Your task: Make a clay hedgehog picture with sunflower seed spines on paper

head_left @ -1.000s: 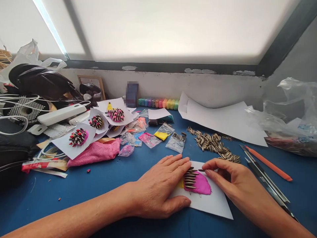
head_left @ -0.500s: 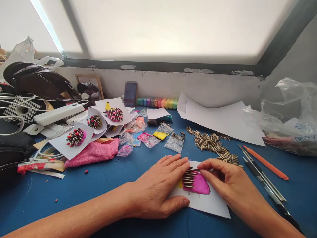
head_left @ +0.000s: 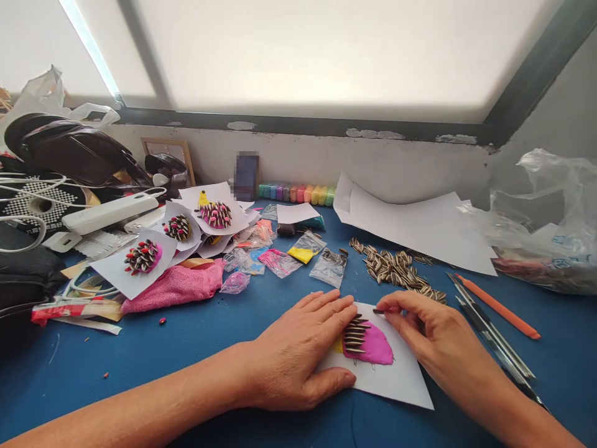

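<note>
1. Head view: the right hand [head_left: 433,339] pinches a dark seed [head_left: 379,312] between thumb and forefinger, its other fingers curled in.
2. Left of that pinch, the left hand [head_left: 303,354] lies palm down, fingers flat and close together, thumb apart, over the left part of the paper [head_left: 401,389].
3. Between the two hands, pink clay [head_left: 379,346] sits on the paper, just nearer than the pinched seed; whether that seed touches the paper, I cannot tell.
4. Beside the left fingertips, a stack of set seeds [head_left: 355,336] covers the clay's left side, with yellow clay [head_left: 337,344] partly hidden under the fingers.
5. Just beyond the right fingers lies a seed pile [head_left: 396,267]; right of that hand, an orange pen [head_left: 498,307].
6. Beyond the left fingertips are a yellow packet [head_left: 305,250] and a clear bag [head_left: 329,267].
7. Farther left of those fingertips, a pink cloth [head_left: 180,288] lies by a seed-covered model [head_left: 143,257] on white paper.
</note>
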